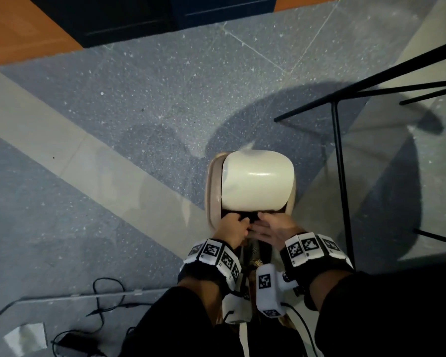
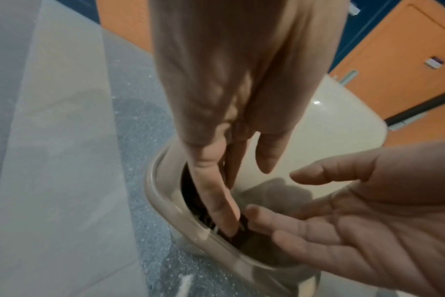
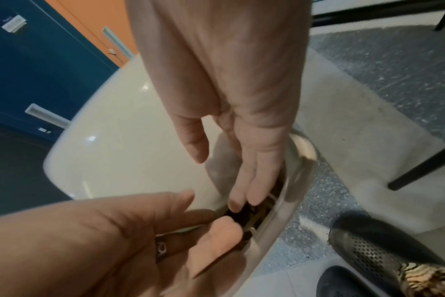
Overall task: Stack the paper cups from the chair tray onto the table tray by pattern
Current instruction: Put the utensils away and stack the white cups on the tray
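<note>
Down at the bottom of the head view, two black sleeves and the marker-covered wrist bands, and just past them both hands meet at the near edge of a cream bin [image 1: 258, 181]. The left hand [image 1: 232, 231] has its fingers [image 2: 216, 193] stretched straight down into the dark gap between the bin's tan rim [image 2: 165, 203] and its glossy swing lid [image 3: 119, 144], nothing gripped that I can see. The right hand [image 1: 273, 231] sits just beside it, fingers [image 3: 252, 188] also long and relaxed, tips dipping into the same slot, thumb hanging free over the lid. Something dark lies inside the opening; what it is, I cannot tell. A dark perforated shoe [image 3: 373, 247] stands on the floor beside the bin.

Further out, speckled grey floor [image 1: 113, 86] with a pale band running across it, a black cable [image 1: 101, 300] at the lower left, black metal legs [image 1: 340, 163] to the right. At the far edge, orange and dark blue cabinets [image 1: 101, 19].

No paper cups and no tray appear in any view.
</note>
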A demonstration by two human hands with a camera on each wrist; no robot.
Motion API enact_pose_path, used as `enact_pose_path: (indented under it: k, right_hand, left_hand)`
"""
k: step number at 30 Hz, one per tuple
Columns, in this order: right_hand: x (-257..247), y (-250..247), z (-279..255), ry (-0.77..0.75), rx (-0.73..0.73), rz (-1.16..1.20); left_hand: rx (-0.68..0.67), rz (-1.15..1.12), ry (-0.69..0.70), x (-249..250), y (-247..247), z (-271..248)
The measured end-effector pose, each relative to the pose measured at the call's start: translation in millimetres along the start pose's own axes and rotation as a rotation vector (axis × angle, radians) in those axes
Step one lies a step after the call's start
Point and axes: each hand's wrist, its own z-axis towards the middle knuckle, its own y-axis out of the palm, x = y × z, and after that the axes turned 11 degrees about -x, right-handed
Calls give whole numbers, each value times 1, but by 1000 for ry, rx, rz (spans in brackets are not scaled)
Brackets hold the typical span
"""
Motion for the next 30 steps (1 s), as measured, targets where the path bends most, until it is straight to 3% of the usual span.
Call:
enact_pose_path:
  k: [3, 7, 14, 23, 26, 30]
  right_hand:
    - [6, 4, -29, -34, 10, -181]
    - [14, 13, -94, -210, -6, -304]
    - [27, 33, -241, -527, 55, -248]
    - [44, 6, -470, -1174, 25, -160]
    - [58, -14, -533, -1408, 181, -82]
    - [82, -55, -573, -1624, 532, -9]
  left_hand:
    - [-9, 313, 56, 0, 1, -26]
    - [-14, 572, 132, 15, 7, -84]
    - [-16, 590, 470, 85, 24, -224]
    - [-3, 569, 910, 180, 102, -369]
    - [-61, 472, 1035, 203, 148, -403]
    - [-115, 476, 1151, 234, 205, -415]
